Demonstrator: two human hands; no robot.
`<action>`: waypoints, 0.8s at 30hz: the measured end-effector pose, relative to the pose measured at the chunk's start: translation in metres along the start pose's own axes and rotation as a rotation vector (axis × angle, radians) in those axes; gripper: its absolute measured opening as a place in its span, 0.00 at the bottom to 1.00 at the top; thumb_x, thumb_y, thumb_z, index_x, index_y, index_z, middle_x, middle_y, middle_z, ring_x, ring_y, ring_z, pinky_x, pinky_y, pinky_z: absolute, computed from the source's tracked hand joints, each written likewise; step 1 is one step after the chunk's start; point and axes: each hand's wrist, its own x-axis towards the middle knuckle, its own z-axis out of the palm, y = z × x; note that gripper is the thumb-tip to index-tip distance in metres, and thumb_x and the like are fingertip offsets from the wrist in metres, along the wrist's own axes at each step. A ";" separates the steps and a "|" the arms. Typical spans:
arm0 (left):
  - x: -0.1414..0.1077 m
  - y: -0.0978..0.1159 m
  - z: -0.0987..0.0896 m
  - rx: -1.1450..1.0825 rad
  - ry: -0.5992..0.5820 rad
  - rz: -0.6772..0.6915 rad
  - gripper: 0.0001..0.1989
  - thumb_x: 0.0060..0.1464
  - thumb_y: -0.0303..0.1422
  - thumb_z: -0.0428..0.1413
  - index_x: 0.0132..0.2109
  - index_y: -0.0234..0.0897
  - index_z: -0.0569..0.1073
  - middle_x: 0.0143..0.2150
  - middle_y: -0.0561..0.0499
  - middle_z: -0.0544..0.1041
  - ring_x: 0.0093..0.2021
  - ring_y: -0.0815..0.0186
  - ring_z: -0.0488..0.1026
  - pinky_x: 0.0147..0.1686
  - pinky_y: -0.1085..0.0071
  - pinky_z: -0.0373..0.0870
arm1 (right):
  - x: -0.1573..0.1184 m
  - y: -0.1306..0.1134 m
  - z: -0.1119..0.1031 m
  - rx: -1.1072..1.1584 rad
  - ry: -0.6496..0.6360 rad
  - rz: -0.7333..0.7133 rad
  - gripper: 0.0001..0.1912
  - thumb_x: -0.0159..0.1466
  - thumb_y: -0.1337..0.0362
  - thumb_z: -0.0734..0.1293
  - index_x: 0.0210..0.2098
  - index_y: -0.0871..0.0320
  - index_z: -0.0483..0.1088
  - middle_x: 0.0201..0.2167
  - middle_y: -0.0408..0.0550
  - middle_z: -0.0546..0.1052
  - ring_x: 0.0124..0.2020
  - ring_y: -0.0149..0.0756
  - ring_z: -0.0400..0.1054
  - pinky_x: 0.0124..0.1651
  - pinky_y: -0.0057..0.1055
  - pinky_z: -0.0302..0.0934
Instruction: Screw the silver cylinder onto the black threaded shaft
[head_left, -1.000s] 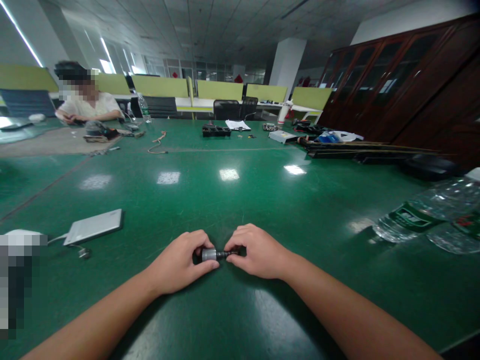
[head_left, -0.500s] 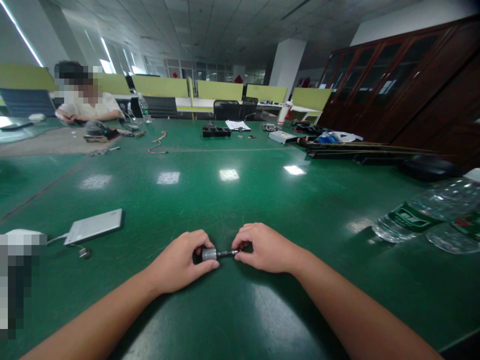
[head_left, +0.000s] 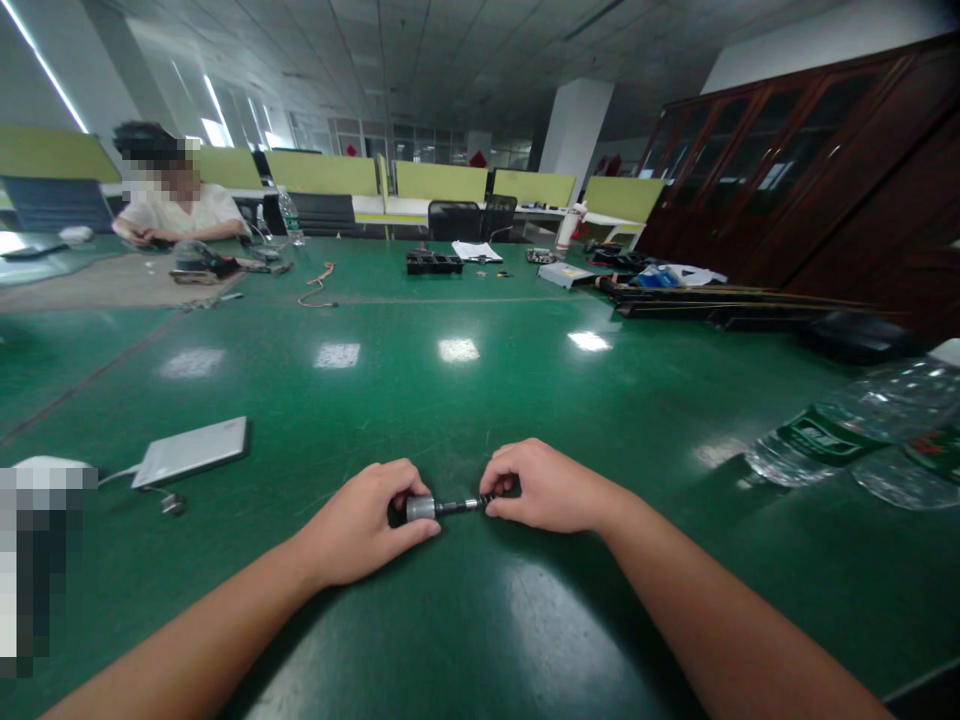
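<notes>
My left hand (head_left: 375,525) is closed around a silver metal cylinder (head_left: 421,508), thumb on the near side and fingers on the far side. A thin dark shaft (head_left: 452,507) with a bright silver band juts out of the cylinder to the right, lying nearly level just above or on the green table (head_left: 420,400). My right hand (head_left: 536,487) pinches a small dark ribbed piece (head_left: 487,499) at the shaft's right tip. Whether that piece is joined to the shaft or apart from it, I cannot tell. The fingers hide part of it.
A flat silver box with a cable (head_left: 193,452) lies on the left. Clear plastic bottles (head_left: 817,440) stand on the right. Farther back are a black tray (head_left: 433,262), papers (head_left: 475,251), dark long bars (head_left: 697,300) and a seated person (head_left: 180,210) at the far left.
My right hand has slid a little to the right, away from the cylinder. More of the shaft's silver band and the dark ribbed piece now show. My left hand stays almost still.
</notes>
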 end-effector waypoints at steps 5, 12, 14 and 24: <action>0.001 0.000 -0.001 0.003 0.004 0.011 0.10 0.56 0.40 0.60 0.39 0.38 0.72 0.34 0.53 0.73 0.34 0.63 0.70 0.36 0.68 0.63 | 0.002 -0.005 0.004 0.005 0.013 -0.039 0.07 0.57 0.67 0.72 0.36 0.57 0.79 0.32 0.45 0.78 0.33 0.32 0.70 0.37 0.27 0.60; 0.001 -0.003 0.004 0.017 0.020 0.051 0.10 0.54 0.37 0.62 0.41 0.39 0.71 0.36 0.52 0.73 0.35 0.62 0.70 0.37 0.68 0.63 | 0.014 -0.020 0.031 0.009 0.136 -0.175 0.06 0.59 0.66 0.72 0.37 0.57 0.78 0.31 0.45 0.79 0.35 0.34 0.69 0.41 0.30 0.59; 0.001 -0.003 0.004 0.021 0.020 0.054 0.10 0.54 0.37 0.62 0.41 0.39 0.71 0.37 0.52 0.73 0.36 0.62 0.70 0.37 0.67 0.63 | 0.016 -0.022 0.038 -0.007 0.173 -0.175 0.06 0.58 0.66 0.72 0.37 0.57 0.78 0.30 0.45 0.79 0.35 0.35 0.69 0.41 0.31 0.59; 0.001 -0.001 0.001 0.011 0.004 0.058 0.08 0.57 0.36 0.58 0.42 0.39 0.72 0.35 0.52 0.74 0.36 0.63 0.71 0.38 0.68 0.63 | 0.014 -0.020 0.040 -0.019 0.189 -0.190 0.05 0.58 0.67 0.71 0.36 0.56 0.78 0.30 0.43 0.79 0.35 0.34 0.68 0.41 0.31 0.57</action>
